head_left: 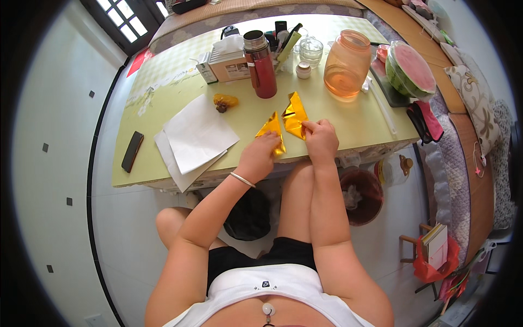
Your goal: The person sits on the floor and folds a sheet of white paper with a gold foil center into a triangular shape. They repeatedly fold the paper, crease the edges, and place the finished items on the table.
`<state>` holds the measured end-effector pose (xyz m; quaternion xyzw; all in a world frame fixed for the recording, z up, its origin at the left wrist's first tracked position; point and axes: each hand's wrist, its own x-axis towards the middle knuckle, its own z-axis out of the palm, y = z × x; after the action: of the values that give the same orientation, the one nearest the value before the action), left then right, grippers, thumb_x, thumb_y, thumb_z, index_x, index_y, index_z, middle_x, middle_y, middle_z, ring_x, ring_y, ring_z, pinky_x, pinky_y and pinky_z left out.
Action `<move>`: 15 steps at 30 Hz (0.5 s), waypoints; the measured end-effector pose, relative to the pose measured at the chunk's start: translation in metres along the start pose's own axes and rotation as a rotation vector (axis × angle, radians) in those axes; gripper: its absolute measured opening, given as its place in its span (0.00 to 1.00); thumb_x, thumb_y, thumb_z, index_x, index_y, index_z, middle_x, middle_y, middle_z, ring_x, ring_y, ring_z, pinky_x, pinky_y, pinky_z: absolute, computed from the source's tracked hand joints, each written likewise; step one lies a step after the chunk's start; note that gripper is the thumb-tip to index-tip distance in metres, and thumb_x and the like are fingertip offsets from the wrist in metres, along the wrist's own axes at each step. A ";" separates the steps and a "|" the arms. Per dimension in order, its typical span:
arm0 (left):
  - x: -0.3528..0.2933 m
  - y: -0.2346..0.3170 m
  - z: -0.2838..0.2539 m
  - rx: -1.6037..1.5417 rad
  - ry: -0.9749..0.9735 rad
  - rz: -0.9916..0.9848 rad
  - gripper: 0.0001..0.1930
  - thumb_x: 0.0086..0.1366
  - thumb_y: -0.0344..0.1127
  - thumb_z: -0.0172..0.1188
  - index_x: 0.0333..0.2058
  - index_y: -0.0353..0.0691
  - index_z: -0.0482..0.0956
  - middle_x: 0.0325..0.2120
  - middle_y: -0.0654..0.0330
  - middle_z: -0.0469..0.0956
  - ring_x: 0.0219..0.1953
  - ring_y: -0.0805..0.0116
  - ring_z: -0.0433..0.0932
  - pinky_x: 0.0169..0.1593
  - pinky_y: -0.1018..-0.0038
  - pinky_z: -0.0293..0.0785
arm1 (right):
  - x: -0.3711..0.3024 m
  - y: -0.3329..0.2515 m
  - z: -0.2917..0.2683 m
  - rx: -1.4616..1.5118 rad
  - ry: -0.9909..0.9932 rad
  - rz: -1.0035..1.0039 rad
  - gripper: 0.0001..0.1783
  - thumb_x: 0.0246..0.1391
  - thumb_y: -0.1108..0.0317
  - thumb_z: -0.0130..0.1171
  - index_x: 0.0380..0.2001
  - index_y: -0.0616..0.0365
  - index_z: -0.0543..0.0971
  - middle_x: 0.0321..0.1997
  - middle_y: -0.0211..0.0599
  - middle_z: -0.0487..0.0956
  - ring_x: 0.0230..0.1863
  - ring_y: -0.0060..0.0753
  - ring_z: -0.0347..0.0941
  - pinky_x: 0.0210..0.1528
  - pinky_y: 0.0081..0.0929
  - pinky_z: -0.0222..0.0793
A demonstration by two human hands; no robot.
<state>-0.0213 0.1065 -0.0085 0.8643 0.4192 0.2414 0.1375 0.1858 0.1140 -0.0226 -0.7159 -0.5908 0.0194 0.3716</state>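
Two folded pieces of shiny gold foil paper are at the table's near edge, in front of me. My left hand [258, 156] has its fingers closed over the lower part of the left gold piece [270, 125], a pointed triangle; its fingertips are partly hidden. Between thumb and fingers, my right hand [322, 141] pinches the lower right edge of the other gold piece [295, 113]. That one is wider, with creases and a dark slit-like line across it. The two pieces lie close together, their tips pointing away from me.
Left of my hands lie white paper sheets [197, 129], a dark oblong case [132, 151] and an orange-yellow bundle [225, 102]. Behind stand a red thermos [262, 71], a tissue box [229, 62], a small jar [303, 70] and an orange jar [345, 65]. A cut watermelon [411, 71] sits far right.
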 end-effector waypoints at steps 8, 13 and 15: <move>0.067 0.013 0.005 -0.066 0.489 0.073 0.22 0.63 0.22 0.53 0.57 0.33 0.77 0.53 0.42 0.79 0.57 0.47 0.77 0.61 0.60 0.72 | 0.000 0.000 0.000 0.004 -0.023 0.011 0.09 0.52 0.64 0.67 0.37 0.40 0.90 0.34 0.31 0.77 0.43 0.37 0.76 0.43 0.37 0.77; 0.081 0.008 0.051 0.093 0.163 0.182 0.24 0.58 0.19 0.53 0.56 0.28 0.74 0.58 0.40 0.74 0.63 0.45 0.71 0.67 0.58 0.67 | 0.001 0.007 -0.004 0.052 -0.064 0.020 0.12 0.49 0.73 0.62 0.38 0.49 0.87 0.36 0.34 0.80 0.43 0.42 0.77 0.45 0.39 0.75; 0.078 0.008 0.058 0.037 0.200 0.143 0.22 0.59 0.19 0.53 0.54 0.27 0.74 0.57 0.38 0.74 0.63 0.43 0.71 0.67 0.57 0.67 | 0.002 0.007 -0.004 0.167 -0.029 0.050 0.14 0.47 0.77 0.59 0.38 0.54 0.85 0.36 0.36 0.82 0.43 0.44 0.78 0.45 0.40 0.75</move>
<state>0.0560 0.1614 -0.0304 0.8661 0.3725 0.3276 0.0615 0.1945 0.1139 -0.0227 -0.6965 -0.5745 0.0882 0.4208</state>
